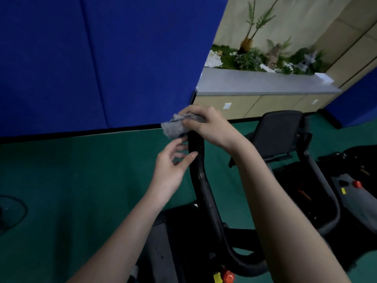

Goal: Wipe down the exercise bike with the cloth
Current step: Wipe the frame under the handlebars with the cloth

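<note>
The exercise bike's black curved handlebar point(201, 176) rises through the middle of the view. At its top end my right hand point(206, 124) grips a grey cloth point(173, 128) wrapped over the bar's tip. My left hand point(173, 166) is just below and to the left, fingers loosely spread, thumb touching the side of the bar; it holds nothing. The bike's console point(279, 133) sits to the right, and a red knob point(228, 276) shows on the frame at the bottom.
A blue padded wall point(98, 58) stands close behind the handlebar. Green carpet point(81, 180) covers the floor. A beige cabinet with a grey top point(265, 82) and plants is at the back right. Another machine with a red button point(357, 183) is at right.
</note>
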Demonstrator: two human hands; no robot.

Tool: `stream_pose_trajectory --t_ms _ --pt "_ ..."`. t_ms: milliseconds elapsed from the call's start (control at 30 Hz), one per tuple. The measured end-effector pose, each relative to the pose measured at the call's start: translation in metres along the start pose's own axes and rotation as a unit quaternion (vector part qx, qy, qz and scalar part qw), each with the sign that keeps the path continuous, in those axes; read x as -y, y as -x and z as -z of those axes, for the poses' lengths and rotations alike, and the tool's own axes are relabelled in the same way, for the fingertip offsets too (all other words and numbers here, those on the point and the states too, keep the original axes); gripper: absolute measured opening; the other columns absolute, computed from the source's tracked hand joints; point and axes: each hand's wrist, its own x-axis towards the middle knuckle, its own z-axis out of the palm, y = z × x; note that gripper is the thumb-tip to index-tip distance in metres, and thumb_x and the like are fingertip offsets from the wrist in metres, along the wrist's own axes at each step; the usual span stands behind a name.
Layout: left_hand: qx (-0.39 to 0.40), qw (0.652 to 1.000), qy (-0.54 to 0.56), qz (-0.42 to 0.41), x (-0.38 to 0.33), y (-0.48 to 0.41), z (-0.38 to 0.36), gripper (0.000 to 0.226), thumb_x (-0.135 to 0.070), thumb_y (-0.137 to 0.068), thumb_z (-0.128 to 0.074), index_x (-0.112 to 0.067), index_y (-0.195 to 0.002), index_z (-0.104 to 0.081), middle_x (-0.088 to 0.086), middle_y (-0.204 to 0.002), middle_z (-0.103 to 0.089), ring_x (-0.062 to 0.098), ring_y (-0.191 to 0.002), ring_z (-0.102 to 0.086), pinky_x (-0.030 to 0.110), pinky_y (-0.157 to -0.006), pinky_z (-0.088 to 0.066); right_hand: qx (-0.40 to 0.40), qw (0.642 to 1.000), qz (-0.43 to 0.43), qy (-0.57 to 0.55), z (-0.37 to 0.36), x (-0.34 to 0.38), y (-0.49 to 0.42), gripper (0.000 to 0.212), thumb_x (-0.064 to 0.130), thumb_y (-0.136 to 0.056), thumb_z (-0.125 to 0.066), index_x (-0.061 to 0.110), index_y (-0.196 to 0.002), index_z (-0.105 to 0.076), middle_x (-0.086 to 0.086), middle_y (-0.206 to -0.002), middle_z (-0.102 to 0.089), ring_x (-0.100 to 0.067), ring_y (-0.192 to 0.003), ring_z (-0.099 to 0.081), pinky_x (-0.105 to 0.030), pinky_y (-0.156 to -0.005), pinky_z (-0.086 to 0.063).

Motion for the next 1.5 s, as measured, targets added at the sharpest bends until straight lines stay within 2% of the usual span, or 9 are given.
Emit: stream_pose_trajectory --t_ms 100,167,367,567,633,733,867,1167,1500 --pt "-0.008 1.0 0.026 0.0 0.002 0.0 -0.001 0.036 0.005 -0.083 -0.066 -0.013 -0.113 -0.059 -0.006 -0.087 -0.062 -0.008 -0.064 -0.056 0.007 -0.068 -0.045 -0.123 0.985 -0.04 -0.113 -0.013 -0.004 0.012 0.019 0.009 -0.091 -0.055 0.013 -0.103 -0.069 -0.001 -0.098 -0.071 -0.016 -0.096 -0.064 -0.036 -0.091 -0.05" --pt "-0.012 0.999 0.038 -0.01 0.003 0.001 -0.001 0.036 0.007 -0.082 -0.065 -0.02 -0.105 -0.061 -0.007 -0.084 -0.061 -0.009 -0.063 -0.055 0.006 -0.068 -0.045 -0.234 0.958 -0.054 -0.159 -0.03 -0.006 0.027 0.016 0.01 -0.092 -0.054 0.013 -0.101 -0.067 0.001 -0.093 -0.071 -0.011 -0.089 -0.064 -0.029 -0.083 -0.051" --pt "-0.006 0.999 0.034 -0.004 0.004 0.001 0.003 0.036 0.004 -0.083 -0.066 -0.023 -0.105 -0.058 -0.008 -0.09 -0.061 0.001 -0.073 -0.057 0.007 -0.071 -0.046 -0.387 0.911 -0.069 -0.12 -0.064 -0.012 0.049 0.013 0.013 -0.091 -0.06 0.005 -0.101 -0.064 -0.011 -0.094 -0.067 -0.023 -0.089 -0.063 -0.033 -0.08 -0.049" --pt "0.017 0.999 0.03 -0.005 0.007 -0.001 0.01 0.038 -0.001 -0.083 -0.068 -0.031 -0.103 -0.06 -0.01 -0.094 -0.062 -0.006 -0.072 -0.058 0.008 -0.073 -0.047 -0.396 0.911 -0.065 -0.09 -0.079 -0.024 0.075 0.01 0.018 -0.092 -0.063 0.015 -0.083 -0.059 0.012 -0.064 -0.056 0.001 -0.057 -0.05 -0.015 -0.057 -0.038" --pt "0.023 0.999 0.033 -0.008 0.008 -0.001 0.012 0.039 -0.002 -0.083 -0.068 -0.036 -0.1 -0.059 -0.013 -0.093 -0.062 -0.008 -0.072 -0.059 0.008 -0.072 -0.046 -0.393 0.914 -0.064 -0.074 -0.078 -0.024 0.073 0.005 0.018 -0.093 -0.061 0.017 -0.098 -0.061 0.01 -0.07 -0.061 -0.001 -0.061 -0.056 -0.016 -0.058 -0.041" --pt "0.027 0.999 0.033 -0.006 0.007 -0.001 0.013 0.039 -0.003 -0.083 -0.068 -0.038 -0.1 -0.059 -0.013 -0.094 -0.062 -0.008 -0.073 -0.059 0.008 -0.073 -0.046 -0.382 0.921 -0.047 -0.055 -0.069 -0.019 0.062 0.031 0.015 -0.095 -0.056 0.022 -0.125 -0.052 0.005 -0.087 -0.068 -0.008 -0.077 -0.065 -0.014 -0.067 -0.047" --pt "0.033 0.999 0.034 -0.004 0.007 0.0 0.014 0.038 -0.003 -0.084 -0.067 -0.037 -0.099 -0.059 -0.011 -0.096 -0.062 -0.008 -0.072 -0.058 0.007 -0.074 -0.046 -0.378 0.924 -0.041 -0.049 -0.076 -0.021 0.069 0.018 0.014 -0.094 -0.059 0.011 -0.111 -0.063 -0.003 -0.102 -0.07 -0.015 -0.095 -0.067 -0.029 -0.083 -0.053" --pt "0.049 0.999 0.019 -0.001 0.012 0.0 0.019 0.039 -0.007 -0.084 -0.069 -0.043 -0.098 -0.061 -0.016 -0.092 -0.065 -0.004 -0.076 -0.062 0.01 -0.076 -0.048 -0.435 0.9 0.031 0.002 -0.071 -0.02 0.072 0.021 0.002 -0.088 -0.064 0.003 -0.108 -0.07 -0.004 -0.102 -0.069 -0.01 -0.095 -0.065 -0.013 -0.086 -0.047" --pt "0.068 0.995 0.064 0.024 0.013 0.003 0.021 0.044 0.007 -0.084 -0.063 -0.032 -0.104 -0.062 -0.011 -0.101 -0.067 0.002 -0.085 -0.063 0.015 -0.08 -0.049 -0.365 0.931 0.005 -0.018 -0.082 -0.028 0.098 0.024 0.004 -0.086 -0.069 0.009 -0.109 -0.071 -0.005 -0.096 -0.071 -0.003 -0.083 -0.063 -0.015 -0.078 -0.05"
